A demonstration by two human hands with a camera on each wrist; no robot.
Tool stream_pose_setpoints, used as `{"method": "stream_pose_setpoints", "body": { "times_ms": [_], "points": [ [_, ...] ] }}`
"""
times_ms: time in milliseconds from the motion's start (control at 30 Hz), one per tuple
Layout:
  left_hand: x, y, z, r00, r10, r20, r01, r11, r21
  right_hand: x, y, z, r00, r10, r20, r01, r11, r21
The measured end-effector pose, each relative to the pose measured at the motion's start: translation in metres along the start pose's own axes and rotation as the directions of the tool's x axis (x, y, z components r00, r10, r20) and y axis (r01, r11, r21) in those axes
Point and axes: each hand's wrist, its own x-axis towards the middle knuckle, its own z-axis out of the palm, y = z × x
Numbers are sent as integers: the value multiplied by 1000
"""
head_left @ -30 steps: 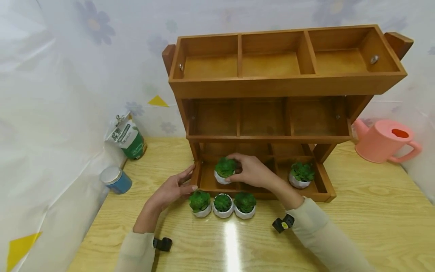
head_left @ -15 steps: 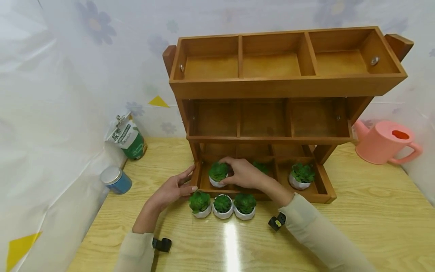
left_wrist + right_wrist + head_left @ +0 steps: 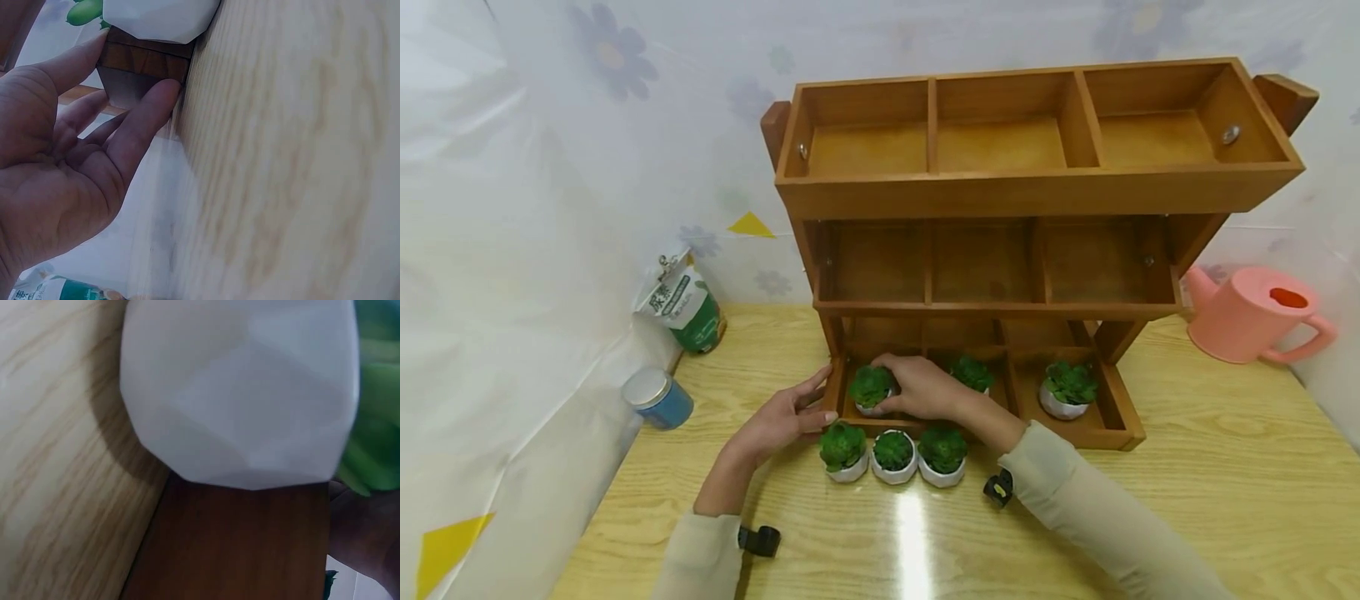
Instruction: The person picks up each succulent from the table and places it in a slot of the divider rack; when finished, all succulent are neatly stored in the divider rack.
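Observation:
In the lower left compartment of the wooden plant shelf (image 3: pixel 992 193), my right hand (image 3: pixel 921 389) grips a small potted succulent (image 3: pixel 871 387) by its white pot. My left hand (image 3: pixel 786 419) touches the left front corner of the shelf's bottom tier with extended fingers; the left wrist view shows fingers (image 3: pixel 147 122) against the wood. Three more potted succulents stand in a row before the tier: a left one (image 3: pixel 842 447), a middle one (image 3: pixel 892 451) and a right one (image 3: pixel 942 451). In the right wrist view a white pot (image 3: pixel 244 394) hides the right fingers.
One succulent (image 3: pixel 972 373) sits in the bottom middle compartment, another (image 3: pixel 1070 385) in the bottom right. A blue jar (image 3: pixel 657 398) and a green-white bag (image 3: pixel 687 305) stand at left on the table (image 3: pixel 820 550). A pink watering can (image 3: pixel 1255 315) is at right.
My right hand has moved left and slightly down with the succulent inside the left compartment. The succulent in the middle compartment has come into view from behind it. My left hand has stayed put.

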Motion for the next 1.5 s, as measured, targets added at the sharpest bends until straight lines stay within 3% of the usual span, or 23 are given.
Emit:
{"method": "stream_pose_setpoints", "body": {
  "times_ms": [533,833,1300,1500],
  "points": [
    [0,-1,0,1000,7,1,-8,1000,13,3,-6,-3,997,70,24,-70,998,2],
    [0,-1,0,1000,5,4,-5,1000,-13,-1,-7,-12,998,65,20,-65,998,6],
    [-2,1,-1,1000,-10,-14,10,1000,2,-47,6,-36,995,-20,-101,39,981,188],
    [-1,2,2,1000,-7,-3,7,1000,2,-73,10,-46,990,1,-142,36,965,259]
  ]
}}
